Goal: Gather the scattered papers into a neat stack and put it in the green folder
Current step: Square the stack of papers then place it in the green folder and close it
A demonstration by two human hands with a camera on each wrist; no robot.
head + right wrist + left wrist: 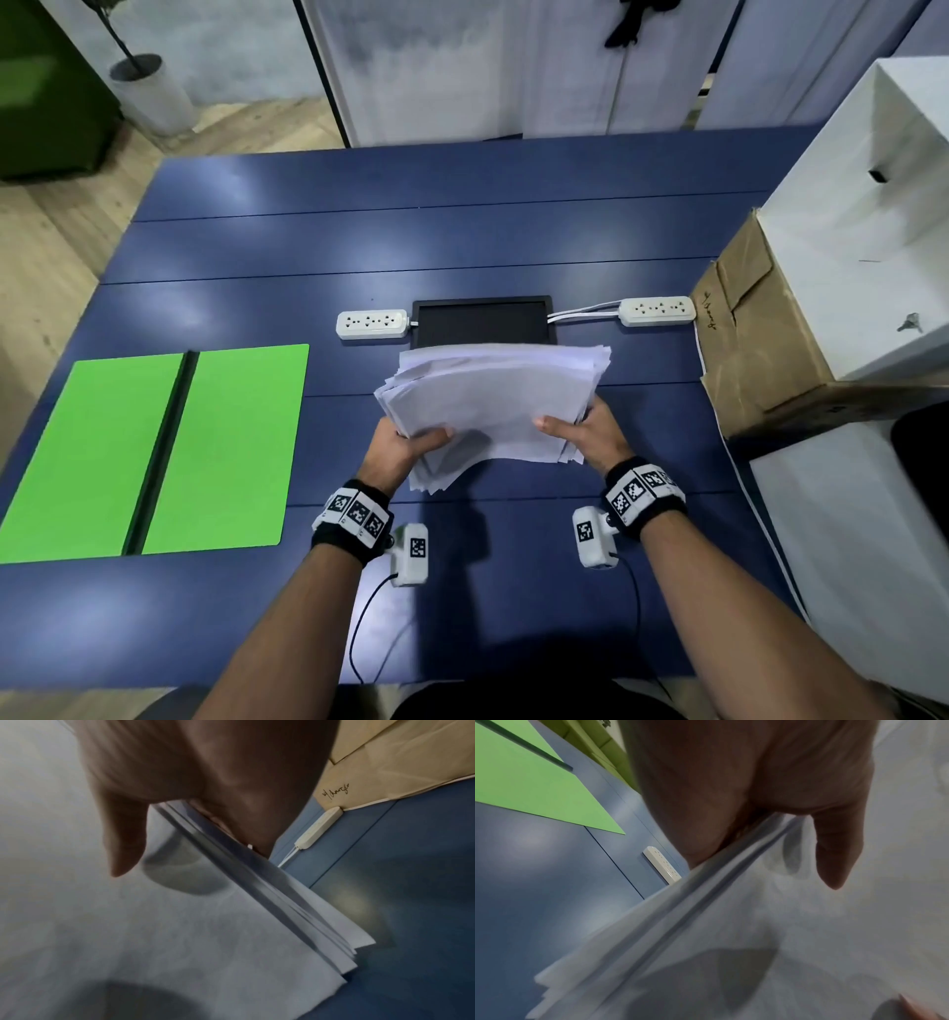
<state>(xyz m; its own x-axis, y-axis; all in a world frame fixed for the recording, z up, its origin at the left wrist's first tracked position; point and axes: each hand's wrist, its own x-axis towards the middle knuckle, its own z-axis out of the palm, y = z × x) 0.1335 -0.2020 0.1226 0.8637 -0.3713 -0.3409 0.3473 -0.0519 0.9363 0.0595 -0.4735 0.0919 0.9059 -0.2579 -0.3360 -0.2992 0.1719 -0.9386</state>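
Both hands held the paper stack lifted off the blue table, near the middle of it. The left hand gripped the stack's near-left edge, thumb on top and fingers underneath; the right hand gripped the near-right edge the same way. In the wrist views the left thumb and right thumb pressed flat on the top sheet. The sheets were uneven, edges fanned and the near edge sagging between the hands. The green folder lay open flat on the table, well to the left of the stack, its dark spine running near to far. Beyond the stack sat a black tray between two white power strips. A brown cardboard box stood at the right.
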